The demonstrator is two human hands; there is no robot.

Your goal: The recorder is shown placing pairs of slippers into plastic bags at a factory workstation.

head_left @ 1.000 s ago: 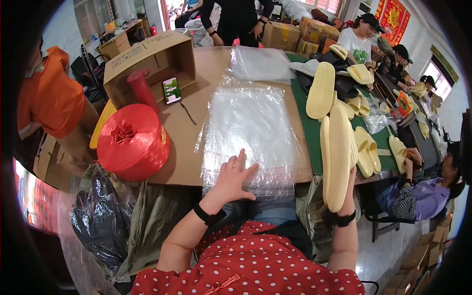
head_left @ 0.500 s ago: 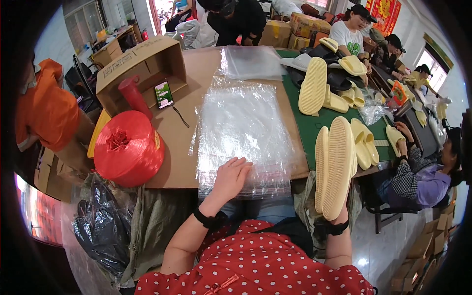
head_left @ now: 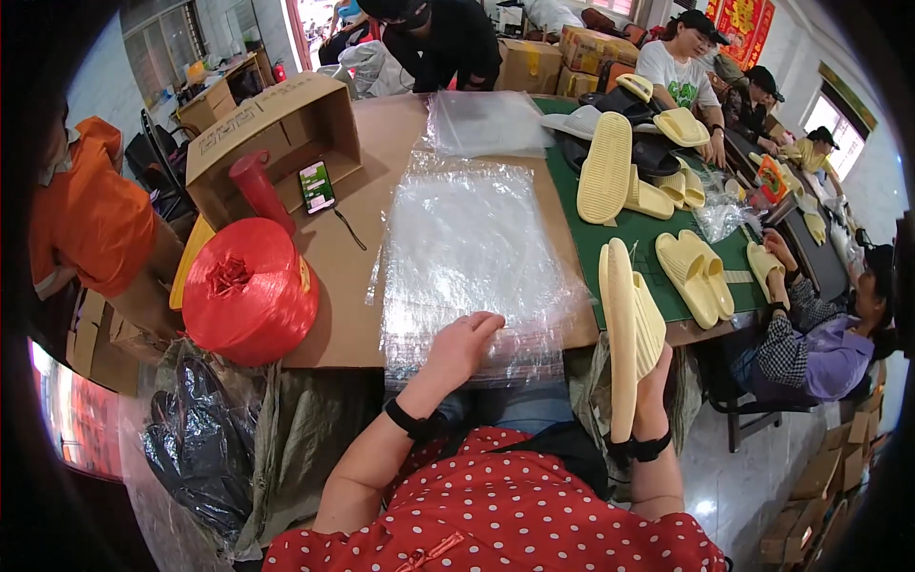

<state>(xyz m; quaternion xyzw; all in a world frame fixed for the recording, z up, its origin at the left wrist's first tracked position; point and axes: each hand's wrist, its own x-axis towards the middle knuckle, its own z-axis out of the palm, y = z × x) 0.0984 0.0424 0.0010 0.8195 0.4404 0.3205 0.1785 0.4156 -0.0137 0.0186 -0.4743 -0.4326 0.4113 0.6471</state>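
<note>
A stack of clear plastic bags (head_left: 472, 253) lies on the brown table (head_left: 329, 276) in front of me. My left hand (head_left: 464, 345) rests on the near edge of that stack, fingers curled on the top bag. My right hand (head_left: 653, 381) grips a pair of pale yellow slippers (head_left: 624, 329) held together upright, soles facing left, just off the table's near right edge. More yellow slippers (head_left: 696, 272) lie on the green mat (head_left: 581, 238) to the right.
A big red spool of twine (head_left: 250, 291) and an open cardboard box (head_left: 272, 133) sit at left, with a phone (head_left: 317, 186) beside them. A dark bag (head_left: 200, 448) hangs below. Several people work at the far and right sides.
My right hand has brought the pair of slippers down and toward me, off the table edge. My left hand stays on the bag stack, shifted slightly right.
</note>
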